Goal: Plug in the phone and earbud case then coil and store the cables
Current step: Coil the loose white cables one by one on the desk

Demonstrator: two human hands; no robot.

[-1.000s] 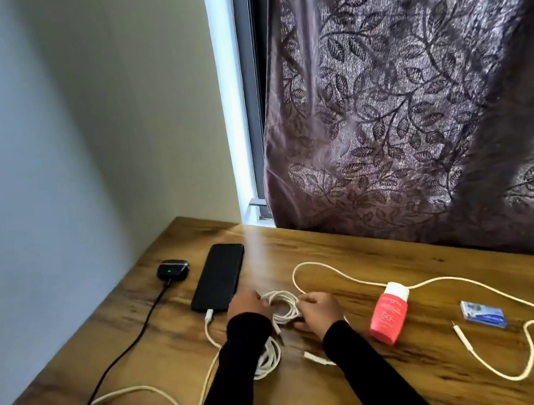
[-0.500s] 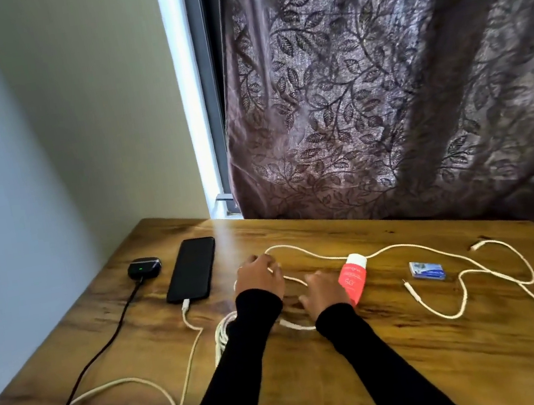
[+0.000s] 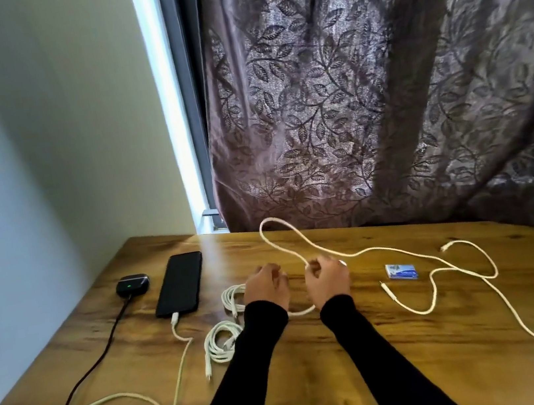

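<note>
A black phone [image 3: 180,283] lies at the table's back left with a white cable [image 3: 181,357] plugged into its near end. Left of it the black earbud case [image 3: 131,285] shows a green light and has a black cable [image 3: 101,352] plugged in. My right hand [image 3: 327,278] pinches a long loose white cable [image 3: 286,251] whose loop stands up behind it. My left hand [image 3: 266,287] has curled fingers over a white coil [image 3: 233,299]; whether it grips the coil is hidden. A second white coil [image 3: 219,343] lies nearer me.
A small blue packet [image 3: 401,271] lies right of my hands. The loose white cable snakes across the wooden table [image 3: 354,380] to its right edge. A patterned curtain [image 3: 381,98] hangs behind the table and a wall closes the left side.
The right hand has lifted the loose cable into a raised loop. The left hand moved from beside the phone cable to the coil. The pink bottle is now hidden behind the right hand.
</note>
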